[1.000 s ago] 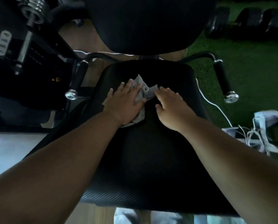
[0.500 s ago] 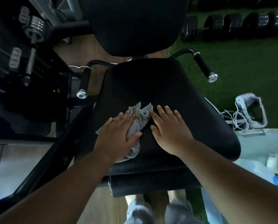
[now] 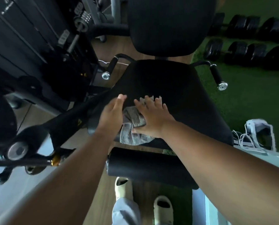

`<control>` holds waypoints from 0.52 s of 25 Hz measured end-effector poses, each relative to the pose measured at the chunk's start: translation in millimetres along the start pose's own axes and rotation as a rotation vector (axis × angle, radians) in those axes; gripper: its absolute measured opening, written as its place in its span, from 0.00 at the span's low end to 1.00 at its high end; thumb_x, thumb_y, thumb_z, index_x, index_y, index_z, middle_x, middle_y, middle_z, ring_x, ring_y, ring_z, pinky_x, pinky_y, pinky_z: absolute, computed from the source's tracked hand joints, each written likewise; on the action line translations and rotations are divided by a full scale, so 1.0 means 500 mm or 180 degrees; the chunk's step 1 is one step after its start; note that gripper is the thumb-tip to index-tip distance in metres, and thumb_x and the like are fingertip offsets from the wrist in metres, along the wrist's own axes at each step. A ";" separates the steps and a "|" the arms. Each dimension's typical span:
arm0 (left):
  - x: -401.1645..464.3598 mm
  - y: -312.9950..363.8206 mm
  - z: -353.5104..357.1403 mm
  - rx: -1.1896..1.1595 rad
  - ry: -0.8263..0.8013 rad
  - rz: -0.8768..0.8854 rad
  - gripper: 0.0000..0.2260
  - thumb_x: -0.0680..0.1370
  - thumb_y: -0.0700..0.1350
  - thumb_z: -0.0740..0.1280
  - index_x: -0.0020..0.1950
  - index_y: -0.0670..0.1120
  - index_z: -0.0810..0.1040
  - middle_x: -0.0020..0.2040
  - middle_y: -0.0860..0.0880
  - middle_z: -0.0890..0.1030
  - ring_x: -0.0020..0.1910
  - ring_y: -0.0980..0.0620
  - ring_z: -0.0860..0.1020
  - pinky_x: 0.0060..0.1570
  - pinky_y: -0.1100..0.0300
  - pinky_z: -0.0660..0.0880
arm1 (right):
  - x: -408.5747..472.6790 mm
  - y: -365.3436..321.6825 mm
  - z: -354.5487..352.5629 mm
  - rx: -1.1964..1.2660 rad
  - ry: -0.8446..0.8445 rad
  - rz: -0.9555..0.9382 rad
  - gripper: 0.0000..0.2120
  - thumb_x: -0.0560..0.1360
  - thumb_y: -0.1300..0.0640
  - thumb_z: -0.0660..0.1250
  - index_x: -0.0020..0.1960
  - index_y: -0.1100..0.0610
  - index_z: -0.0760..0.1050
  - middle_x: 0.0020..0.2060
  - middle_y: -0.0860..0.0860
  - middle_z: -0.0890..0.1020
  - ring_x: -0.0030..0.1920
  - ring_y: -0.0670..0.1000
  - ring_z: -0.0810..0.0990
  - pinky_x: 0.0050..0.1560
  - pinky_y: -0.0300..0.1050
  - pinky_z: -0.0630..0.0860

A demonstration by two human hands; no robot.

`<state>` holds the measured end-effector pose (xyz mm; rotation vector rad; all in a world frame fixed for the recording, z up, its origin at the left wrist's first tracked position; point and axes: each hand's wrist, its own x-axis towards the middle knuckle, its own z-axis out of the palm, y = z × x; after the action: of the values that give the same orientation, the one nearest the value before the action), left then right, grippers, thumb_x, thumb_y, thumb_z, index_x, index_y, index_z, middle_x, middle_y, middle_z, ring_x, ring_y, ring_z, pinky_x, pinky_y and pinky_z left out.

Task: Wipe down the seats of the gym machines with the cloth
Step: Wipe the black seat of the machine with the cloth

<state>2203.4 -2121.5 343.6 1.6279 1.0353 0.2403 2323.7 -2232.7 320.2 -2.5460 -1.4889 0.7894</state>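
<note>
One grey cloth (image 3: 133, 127) lies crumpled on the front left part of the black seat (image 3: 176, 95), with its lower end hanging just over the seat's front edge. Its long axis runs roughly front to back along the seat, tilted slightly, the far end pointing toward the backrest (image 3: 169, 25).

Right hand (image 3: 151, 117): laid flat on the cloth, palm down, fingers spread and pointing toward the backrest. The grip is wide; it presses the cloth rather than closing round it.

Left hand (image 3: 112, 116): just beside the cloth's left edge, fingers extended together and pointing forward, blurred. The grip is wide; whether it touches the cloth cannot be told.

Count: one seat, one backrest, two side handles (image 3: 109, 67) (image 3: 217, 77) with metal end caps, one either side of the seat. One black roller pad (image 3: 148, 168) sits below the seat's front edge. Two pale shoes (image 3: 123, 187) (image 3: 163, 207) stand on the floor beneath. Dumbbells (image 3: 249, 51) lie in rows on the green turf at upper right; exact number unclear.
</note>
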 end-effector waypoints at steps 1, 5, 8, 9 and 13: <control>-0.004 -0.011 -0.022 0.0440 0.0337 0.0085 0.18 0.82 0.59 0.58 0.67 0.56 0.78 0.60 0.58 0.78 0.60 0.58 0.74 0.54 0.62 0.66 | 0.002 -0.004 0.004 -0.0170 0.0022 -0.0071 0.41 0.75 0.34 0.64 0.80 0.41 0.48 0.81 0.55 0.48 0.78 0.67 0.44 0.77 0.67 0.47; -0.099 -0.075 -0.116 0.1610 0.0415 0.0168 0.17 0.79 0.56 0.66 0.67 0.56 0.77 0.66 0.57 0.75 0.63 0.56 0.73 0.59 0.60 0.67 | -0.072 -0.034 0.001 -0.0125 0.0174 -0.0577 0.21 0.81 0.55 0.59 0.73 0.48 0.69 0.70 0.54 0.70 0.72 0.61 0.63 0.70 0.58 0.65; -0.207 -0.093 -0.185 0.1911 0.0338 0.0186 0.21 0.75 0.59 0.63 0.67 0.59 0.76 0.68 0.61 0.73 0.67 0.58 0.71 0.66 0.57 0.67 | -0.153 -0.080 -0.010 0.0404 0.0266 -0.0485 0.17 0.78 0.56 0.61 0.66 0.50 0.76 0.61 0.50 0.77 0.62 0.55 0.75 0.56 0.51 0.74; -0.252 -0.100 -0.215 0.2079 0.0317 0.0253 0.22 0.74 0.61 0.62 0.67 0.60 0.76 0.69 0.61 0.73 0.68 0.57 0.71 0.67 0.56 0.68 | -0.182 -0.111 -0.012 0.0361 0.0277 -0.0464 0.16 0.77 0.53 0.61 0.63 0.51 0.77 0.60 0.49 0.78 0.59 0.55 0.77 0.54 0.51 0.75; -0.446 -0.150 -0.349 0.2283 0.0555 0.0297 0.13 0.76 0.56 0.67 0.61 0.63 0.79 0.62 0.59 0.79 0.58 0.51 0.78 0.53 0.56 0.75 | -0.303 -0.274 -0.016 0.0346 0.0318 -0.0720 0.17 0.79 0.46 0.64 0.65 0.51 0.76 0.61 0.46 0.77 0.61 0.51 0.76 0.54 0.46 0.71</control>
<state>1923.1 -2164.2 417.7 2.3345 1.2641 0.0700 2160.0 -2286.0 430.5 -2.2536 -1.6170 0.6806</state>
